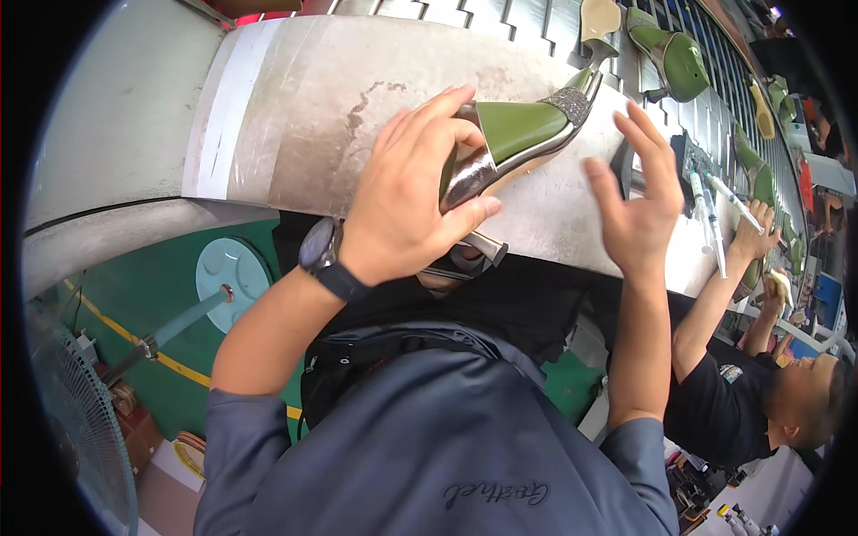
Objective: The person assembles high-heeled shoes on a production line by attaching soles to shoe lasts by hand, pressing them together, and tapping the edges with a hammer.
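My left hand point(402, 196), with a dark watch on its wrist, is closed around one end of a green high-heeled shoe point(523, 127). The shoe has dark shiny metallic trim and a glittery band toward its far right end. My fingers lie over its top and my thumb presses on its near side; part of that end is hidden under the hand. To the right, apart from the shoe, my right hand point(645, 201) is raised with its fingers spread and nothing in it.
Under the shoe lies a worn metal worktop point(322, 98). Beyond it runs a slatted conveyor point(536, 22) carrying another green shoe point(684, 67) and a beige shoe-shaped piece point(600, 18). Syringes point(702, 210) lie at right, near a co-worker point(733, 389). A round stool point(232, 277) and fan point(76, 438) stand lower left.
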Demonstrator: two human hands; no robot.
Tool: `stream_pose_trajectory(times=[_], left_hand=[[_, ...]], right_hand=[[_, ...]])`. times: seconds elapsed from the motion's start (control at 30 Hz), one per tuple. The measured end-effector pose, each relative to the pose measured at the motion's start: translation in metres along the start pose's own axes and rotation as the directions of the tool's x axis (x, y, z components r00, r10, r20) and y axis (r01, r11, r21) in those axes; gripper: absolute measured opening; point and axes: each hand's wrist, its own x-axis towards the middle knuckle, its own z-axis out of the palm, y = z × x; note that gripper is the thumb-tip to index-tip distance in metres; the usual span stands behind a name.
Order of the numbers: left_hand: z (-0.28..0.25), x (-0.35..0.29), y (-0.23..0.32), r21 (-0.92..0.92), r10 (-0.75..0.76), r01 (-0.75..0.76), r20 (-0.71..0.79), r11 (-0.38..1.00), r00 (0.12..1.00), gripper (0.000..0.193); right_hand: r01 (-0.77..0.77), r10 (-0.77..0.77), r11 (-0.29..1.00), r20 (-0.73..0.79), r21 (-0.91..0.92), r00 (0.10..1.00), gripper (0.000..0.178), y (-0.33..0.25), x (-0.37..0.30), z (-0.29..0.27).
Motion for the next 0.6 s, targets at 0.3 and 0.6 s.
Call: stream_pose_trajectory(times=[0.3,0.6], left_hand=[[0.008,0.021,0.006,-0.145,-0.206,0.213,0.058,0.966,0.977,0.044],[0.018,0.047,0.009,0.109,-0.158,0.148,0.085,0.983,0.984,0.066]], right_hand=[[-0.047,0.080,0.981,0.175,-0.186,0.981,0.051,0.050,-0.047,-0.041],[0.155,-0.066,0.935,0.273,-0.320,0.960,0.053,0.051,-0.036,-0.038]])
